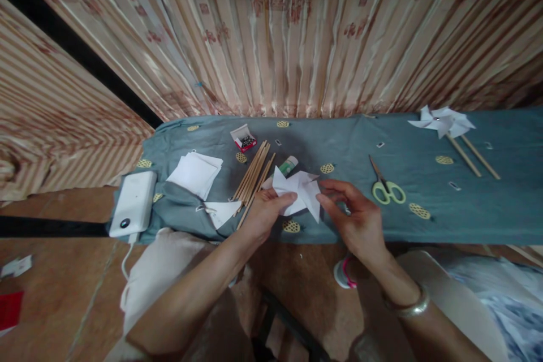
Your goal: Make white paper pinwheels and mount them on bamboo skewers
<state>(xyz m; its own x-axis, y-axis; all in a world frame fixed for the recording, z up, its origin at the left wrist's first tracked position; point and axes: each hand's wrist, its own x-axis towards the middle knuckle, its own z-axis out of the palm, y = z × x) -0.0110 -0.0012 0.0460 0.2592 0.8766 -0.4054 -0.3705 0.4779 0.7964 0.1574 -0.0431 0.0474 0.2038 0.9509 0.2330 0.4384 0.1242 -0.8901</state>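
A white folded-paper pinwheel (299, 186) is held over the near part of the cloth-covered table. My left hand (266, 209) grips its left side, with the thumb lying on top of the paper. At the right edge of the pinwheel is my right hand (354, 218), its thumb and forefinger apart and the thumb tip at a blade. Just behind the paper lies a green and white glue stick (289, 166), partly covered. Thin wooden sticks (254, 172) lie in a bundle beside my left hand, their near ends partly hidden by it.
Left of the sticks are a stack of white paper (195, 172), a loose paper piece (220, 213) and a white power bank (134, 203) with a cable. A small red box (244, 138) holds dark bits. Green-handled scissors (388, 189) and finished pinwheels (443, 121) lie right.
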